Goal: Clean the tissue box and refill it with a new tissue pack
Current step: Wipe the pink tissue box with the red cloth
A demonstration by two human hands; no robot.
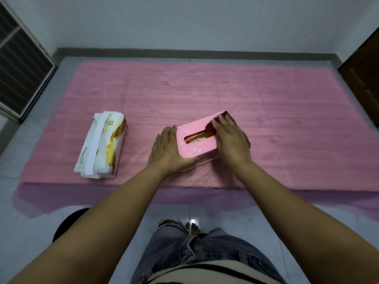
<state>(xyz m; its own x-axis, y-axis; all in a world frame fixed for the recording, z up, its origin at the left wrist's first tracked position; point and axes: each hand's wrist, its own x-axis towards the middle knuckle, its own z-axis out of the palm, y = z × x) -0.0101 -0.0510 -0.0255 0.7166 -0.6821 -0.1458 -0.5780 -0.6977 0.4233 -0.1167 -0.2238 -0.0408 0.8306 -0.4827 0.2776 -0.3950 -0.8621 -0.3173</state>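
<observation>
A pink tissue box [194,144] with a slot in its lid stands on the pink mat [205,95], a little right of centre. My left hand [167,150] lies flat against the box's left side and near corner, holding it. My right hand [231,140] presses a dark red cloth [225,115] onto the right part of the lid; most of the cloth is hidden under the hand. Something red, green and white shows inside the slot. A white and gold tissue pack [102,145] lies on the mat to the left, apart from both hands.
The mat covers a grey tiled floor [30,232]. A dark grille panel [18,64] stands at the far left and a dark wooden door [365,78] at the far right. My jeans-clad legs [194,253] fill the bottom centre.
</observation>
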